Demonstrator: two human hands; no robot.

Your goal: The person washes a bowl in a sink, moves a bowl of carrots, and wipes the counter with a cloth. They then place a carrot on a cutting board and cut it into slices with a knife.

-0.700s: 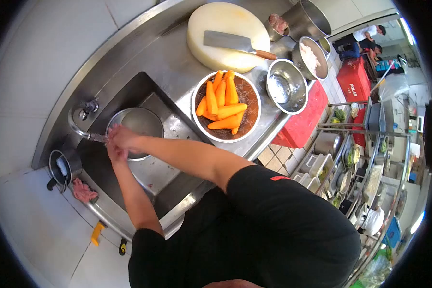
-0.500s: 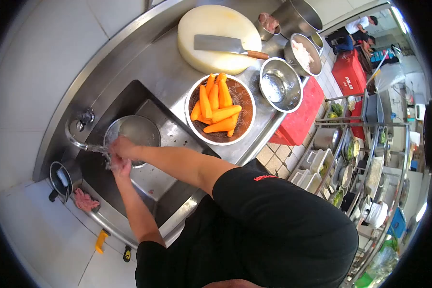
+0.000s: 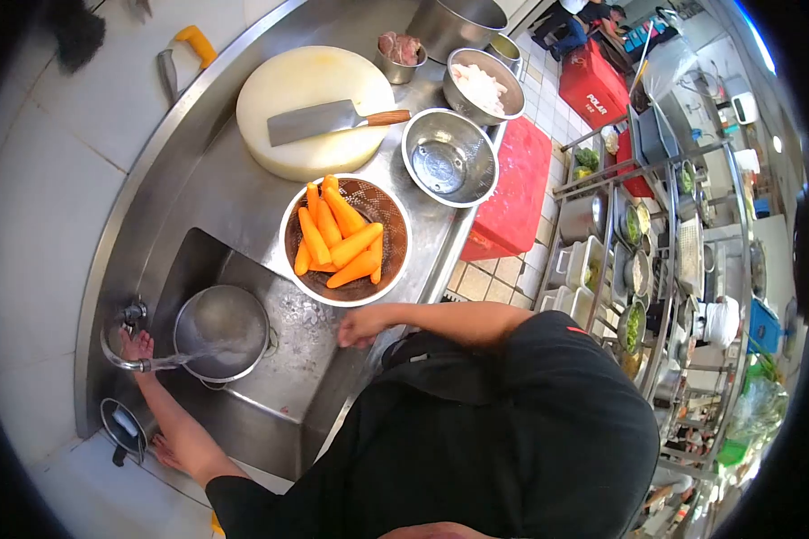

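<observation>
My left hand (image 3: 137, 346) is at the tap (image 3: 135, 364), behind the spout and just below its handle, fingers stretched out. Water runs from the spout into a round metal bowl (image 3: 198, 314) standing in the sink (image 3: 301, 368). Over the sink's near right side is my right hand (image 3: 360, 326), its fingers curled in and nothing visible in them. Just beyond it sits a white-rimmed colander (image 3: 294, 280) with several peeled carrots (image 3: 355, 241).
A cleaver (image 3: 319, 122) lies on a round cutting board (image 3: 270, 85). Beside it stand an empty metal bowl (image 3: 449, 162), a bowl of pale pieces (image 3: 481, 88) and a cup of meat (image 3: 400, 49). A red box (image 3: 512, 193) and loaded shelves (image 3: 620, 269) are to the right.
My hands have come apart from under the running water. The left moved to the tap, the right drew back toward the sink's near edge. The camera view has shifted.
</observation>
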